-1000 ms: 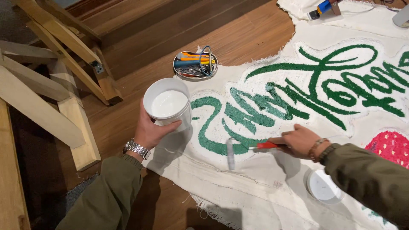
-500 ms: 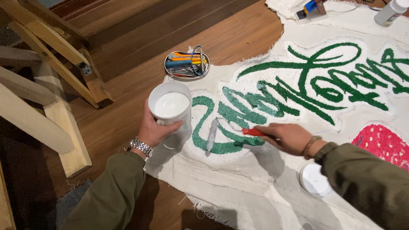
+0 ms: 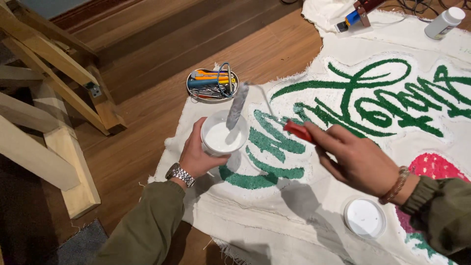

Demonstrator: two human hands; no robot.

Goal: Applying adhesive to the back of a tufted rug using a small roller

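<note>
L hand (image 3: pixel 198 158) at frame centre-left, fingers curled in a grip, thumb on top, wrist w/ metal watch, olive sleeve running to bottom edge; R hand (image 3: pixel 355 159) centre-right, fingers clenched, pointing upper left, beaded wrist, forearm from lower right.

The tub (image 3: pixel 223 135) is smooth white plastic holding glossy white liquid. The roller (image 3: pixel 237 105) has a fuzzy sleeve and red plastic handle. The cloth (image 3: pixel 274 206) is matt, rough-woven with frayed edges and tufted green yarn. The floor (image 3: pixel 162 59) is polished wood.
</note>
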